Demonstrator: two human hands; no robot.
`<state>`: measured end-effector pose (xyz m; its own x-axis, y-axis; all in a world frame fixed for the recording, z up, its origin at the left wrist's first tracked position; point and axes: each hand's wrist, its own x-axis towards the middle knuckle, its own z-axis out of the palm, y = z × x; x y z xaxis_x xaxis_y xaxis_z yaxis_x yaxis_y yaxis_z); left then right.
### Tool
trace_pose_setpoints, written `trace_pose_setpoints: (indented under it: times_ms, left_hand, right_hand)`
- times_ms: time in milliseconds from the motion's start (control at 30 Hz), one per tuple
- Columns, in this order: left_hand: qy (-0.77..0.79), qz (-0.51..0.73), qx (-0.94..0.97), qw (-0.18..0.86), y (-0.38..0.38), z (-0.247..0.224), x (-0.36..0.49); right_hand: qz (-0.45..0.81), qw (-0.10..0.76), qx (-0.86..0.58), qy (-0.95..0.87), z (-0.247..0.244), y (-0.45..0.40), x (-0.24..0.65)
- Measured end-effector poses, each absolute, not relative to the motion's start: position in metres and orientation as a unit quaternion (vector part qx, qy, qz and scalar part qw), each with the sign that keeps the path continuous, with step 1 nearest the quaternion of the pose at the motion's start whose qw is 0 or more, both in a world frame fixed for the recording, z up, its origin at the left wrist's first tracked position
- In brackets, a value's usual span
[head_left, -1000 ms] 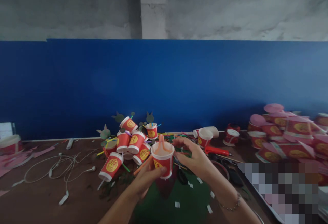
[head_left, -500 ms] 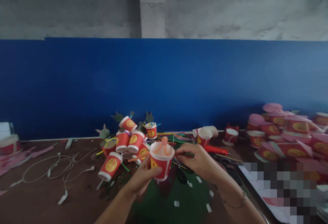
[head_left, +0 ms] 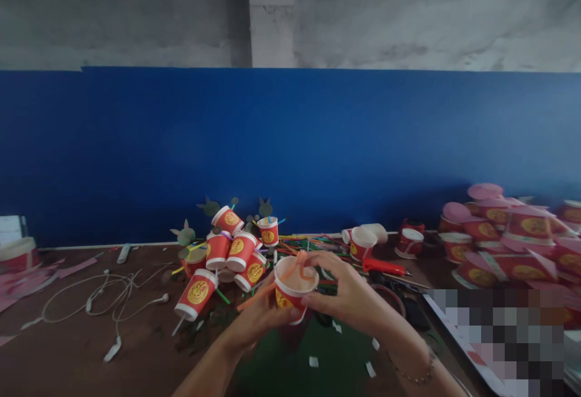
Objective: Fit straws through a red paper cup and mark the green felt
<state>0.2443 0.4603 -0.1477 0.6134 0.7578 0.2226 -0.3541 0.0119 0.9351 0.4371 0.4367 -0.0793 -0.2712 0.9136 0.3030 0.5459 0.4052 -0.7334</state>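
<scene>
A red paper cup (head_left: 287,298) with a white rim and yellow emblem is held upright, its open mouth tilted a little toward me. My left hand (head_left: 259,323) wraps its left side, with the thumb across the front. On the right, my right hand (head_left: 338,291) pinches the cup's wall near the rim, thumb in front and fingers behind the edge. An orange drinking straw (head_left: 301,258) is bent into a loop inside the cup. Another orange length (head_left: 256,298) sticks out to the left beside my left hand.
Several finished-looking red cups (head_left: 218,250) with straws and grey animal cutouts are piled behind left. Colored straws (head_left: 327,244), a red-handled tool (head_left: 384,266) and more cups (head_left: 363,242) lie behind. Pink-topped cups (head_left: 529,224) are heaped right; white earphones (head_left: 112,348) lie left.
My right hand has moved from beside the rim onto the cup's right side. The cup has shifted slightly right and down, and the straw inside has shifted to the right.
</scene>
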Motion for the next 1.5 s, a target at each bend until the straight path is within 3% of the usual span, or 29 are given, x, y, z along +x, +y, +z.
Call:
trace_pose_setpoints:
  times_ms: [200, 467, 667, 967, 1233, 1400, 1500]
  left_hand:
    - [0.195, 0.477, 0.555, 0.653, 0.461, -0.153, 0.251]
    - [0.292, 0.642, 0.542, 0.457, 0.466, -0.147, 0.247]
    - [0.259, 0.641, 0.519, 0.502, 0.466, -0.158, 0.249]
    - [0.351, 0.593, 0.565, 0.453, 0.461, -0.144, 0.247]
    - [0.199, 0.487, 0.533, 0.662, 0.457, -0.145, 0.251]
    - [0.257, 0.453, 0.582, 0.624, 0.458, -0.147, 0.248]
    - [0.283, 0.438, 0.619, 0.587, 0.459, -0.147, 0.245]
  right_hand:
    - [0.210, 0.343, -0.527, -0.749, -0.083, 0.439, 0.428]
    - [0.182, 0.347, -0.515, -0.762, -0.082, 0.440, 0.425]
    - [0.134, 0.337, -0.500, -0.787, -0.087, 0.440, 0.424]
    - [0.103, 0.294, -0.483, -0.818, -0.087, 0.437, 0.419]
    - [0.237, 0.292, -0.519, -0.768, -0.085, 0.434, 0.419]
    - [0.350, 0.285, -0.497, -0.741, -0.089, 0.439, 0.428]
    - [0.311, 0.346, -0.495, -0.734, -0.091, 0.443, 0.425]
